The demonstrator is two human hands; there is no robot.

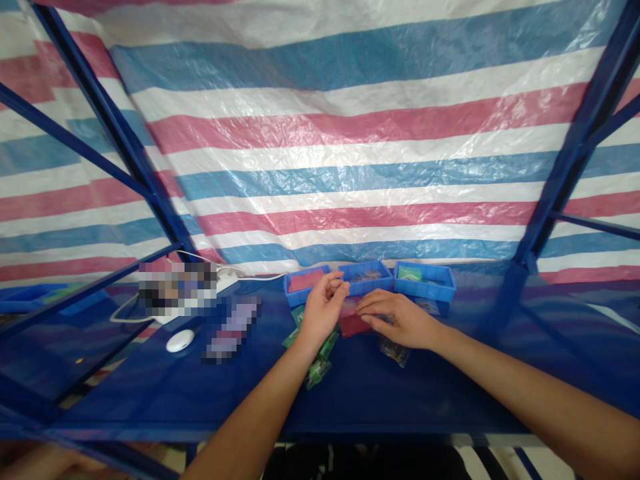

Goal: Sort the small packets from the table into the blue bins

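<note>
My left hand (324, 305) is raised over the table in front of the bins, its fingers curled toward the thumb. Anything in that pinch is too small to make out. My right hand (403, 320) reaches in from the right, fingers bent and close together at a flat dark-red piece (354, 326) on the table. A pale, see-through patch shows between the two hands, too blurred to name. Several green items in clear bags (320, 367) lie under and beside my left wrist. Below my right hand is a small clear bag with dark contents (395, 351).
Three blue bins stand along the back: one with red pieces (300, 295), one with small parts (365, 289), one with green items (423, 294). Leftward lie a white round object (180, 341), a power strip (220, 283) and cables. Blue frame posts (570, 153) flank the striped sheet.
</note>
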